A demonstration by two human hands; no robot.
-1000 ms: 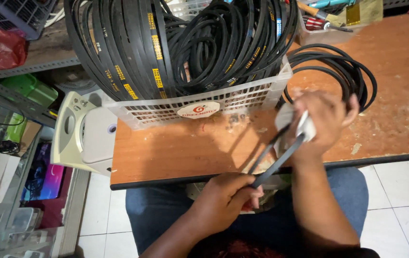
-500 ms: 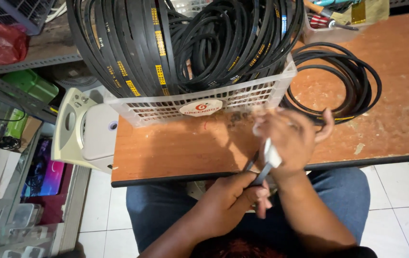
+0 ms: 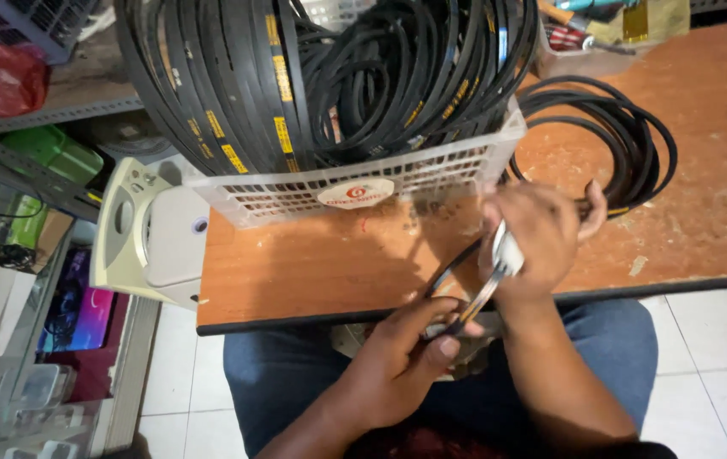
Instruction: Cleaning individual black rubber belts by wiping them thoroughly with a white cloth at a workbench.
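Fingers of my right hand (image 3: 538,242) are curled tight around a black belt (image 3: 457,263) and a small white tag (image 3: 506,253) on it, gripping both just above the counter's front edge. Left hand (image 3: 406,361) sits lower and nearer my lap, its fingers pinched closed on the same belt where it loops down past the edge, thumb pressed on top. Between my two hands the belt runs as a thin doubled strand, slanting up from the left hand to the right.

Just beyond my right hand lies a coil of black belts (image 3: 627,144), flat on the wooden counter (image 3: 312,263), and my raised fingertips come close to its near side. Straight ahead of both hands, further back on the counter, stands a white plastic basket (image 3: 363,191) with slotted walls, packed with more black belts (image 3: 321,76) standing on edge, some with yellow marks. To the left of my left hand, off the counter's end and lower down, a cream-coloured appliance (image 3: 142,238) stands beside shelves of small boxes. Beneath my hands are my knees in blue jeans (image 3: 287,374), over a white tiled floor (image 3: 721,340).
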